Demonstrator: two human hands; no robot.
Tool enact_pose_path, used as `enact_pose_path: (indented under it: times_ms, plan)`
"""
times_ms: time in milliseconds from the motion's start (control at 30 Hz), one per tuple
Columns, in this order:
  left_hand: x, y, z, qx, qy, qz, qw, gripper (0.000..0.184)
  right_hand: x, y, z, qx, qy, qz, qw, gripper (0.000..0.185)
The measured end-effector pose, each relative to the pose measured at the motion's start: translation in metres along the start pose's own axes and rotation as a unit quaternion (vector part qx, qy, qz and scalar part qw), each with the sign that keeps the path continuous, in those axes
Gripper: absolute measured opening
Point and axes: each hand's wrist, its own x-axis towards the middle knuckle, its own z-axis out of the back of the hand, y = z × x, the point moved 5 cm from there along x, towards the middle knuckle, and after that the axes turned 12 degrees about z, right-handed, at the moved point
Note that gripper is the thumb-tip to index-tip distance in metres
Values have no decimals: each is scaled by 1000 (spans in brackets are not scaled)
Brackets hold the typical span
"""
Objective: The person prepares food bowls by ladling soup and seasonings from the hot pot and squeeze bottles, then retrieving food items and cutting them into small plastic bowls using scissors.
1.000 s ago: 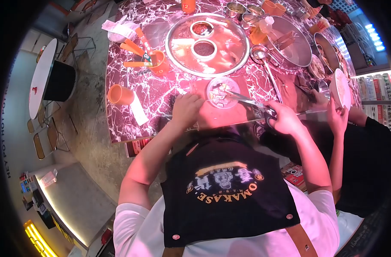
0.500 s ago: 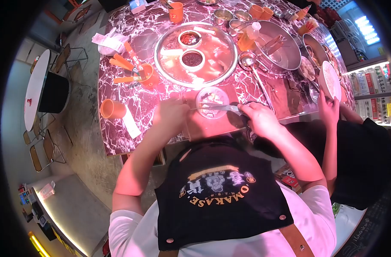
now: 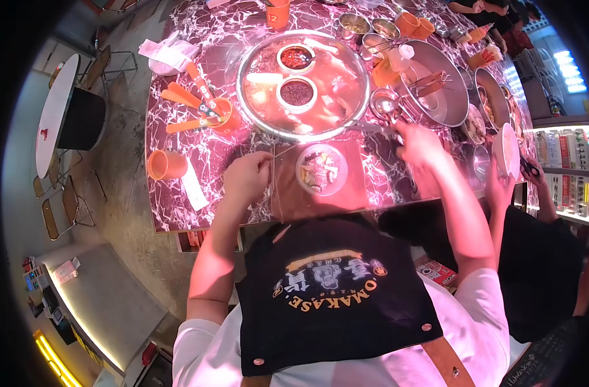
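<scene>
On a brown board (image 3: pixel 288 197) in front of me sits a clear round bowl (image 3: pixel 341 187) with pale cut food pieces (image 3: pixel 321 171) in it. My left hand (image 3: pixel 248 177) is closed at the board's left edge, pinching a thin stick that points toward the large round pan (image 3: pixel 246 106). Beyond the bowl, to its right, my right hand (image 3: pixel 422 145) is closed around scissors (image 3: pixel 375 128), whose blades point left near the pan's rim. Its fingers partly hide the handles. Two small bowls of sauce (image 3: pixel 297 94) stand inside the pan.
A metal ladle (image 3: pixel 385 103) and a big steel basin (image 3: pixel 459 113) lie beyond my right hand. Orange cups (image 3: pixel 167 165) and a cup of orange-handled sticks (image 3: pixel 225 119) stand left. At right, a co-worker's hand (image 3: pixel 498 187) holds a white bowl (image 3: pixel 506 151).
The scissors have moved from over the clear bowl up and right with my right hand. My left hand has drawn back left and down. The co-worker's bowl has shifted right and lower.
</scene>
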Motion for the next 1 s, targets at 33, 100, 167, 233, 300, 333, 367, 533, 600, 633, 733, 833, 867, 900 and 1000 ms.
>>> enact_pose_path:
  times_ms: [33,100,167,233,300,333,367,533,600,633,733,833,867,900,1000]
  plan:
    - [8,5,-10,-13,12,19,1000,23,24,-13,-5,-36,38,-11,999,41]
    - [18,12,-26,-12,9,28,1000,23,60,-14,1,-70,112,-30,991,41]
    - [25,16,-35,-9,2,36,999,23,90,-16,2,-81,150,-40,985,41]
    - [29,17,-39,-12,-3,62,998,24,113,-21,-14,-88,213,-16,973,39]
    - [36,18,-44,-17,6,75,997,24,133,-34,-32,-87,204,-23,975,38]
    - [38,19,-47,-21,15,89,996,25,135,-34,-34,-85,194,-30,977,37]
    - [41,19,-49,-23,19,90,996,25,135,-36,-34,-85,197,-31,976,37]
    - [66,-4,-49,25,-7,43,999,25,109,-48,0,-32,56,-114,991,37]
    - [78,-20,-52,50,-3,41,998,25,107,-53,1,-88,118,-68,987,51]
    - [84,-29,-54,76,0,40,996,24,104,-36,18,-92,158,-72,981,34]
    - [98,-58,-64,177,61,12,982,28,139,-31,5,-171,207,12,963,32]
    - [118,-62,-95,243,98,27,965,29,174,-20,-25,-194,203,57,958,29]
    - [122,-60,-104,245,107,27,963,29,186,-20,-42,-202,208,80,954,28]
    - [127,-57,-112,243,108,33,963,29,194,-25,-57,-201,204,91,954,32]
    - [131,-42,-124,207,99,68,971,28,185,-29,-52,-125,177,157,964,41]
